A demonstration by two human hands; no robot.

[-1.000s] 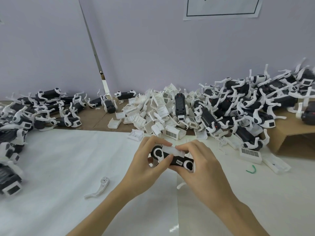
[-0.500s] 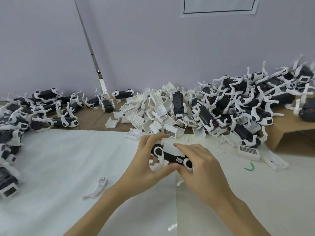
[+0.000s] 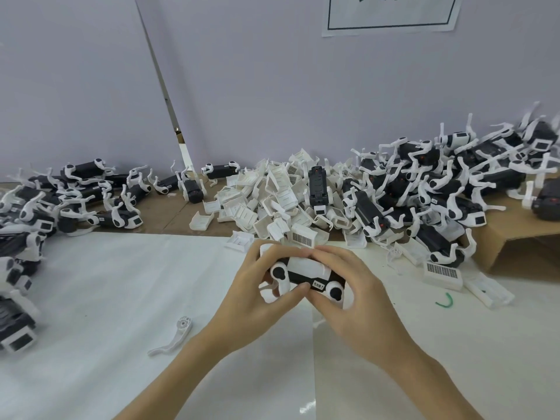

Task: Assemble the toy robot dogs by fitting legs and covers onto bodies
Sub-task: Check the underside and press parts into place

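Head view, item held: one toy robot dog body (image 3: 306, 275), black with a white cover (image 3: 306, 266) on top, raised just above the white surface (image 3: 106, 283). Left hand (image 3: 254, 295) grip: fingers curled round the body's left end, thumb under it. Right hand (image 3: 360, 298) grip: fingers curled round the right end, fingertips meeting on the cover. Loose white leg (image 3: 174, 338) lies on the surface, left of the forearms. Pile of white covers (image 3: 272, 204) behind; assembled dogs (image 3: 439, 189) heaped right, more dogs (image 3: 75, 195) left.
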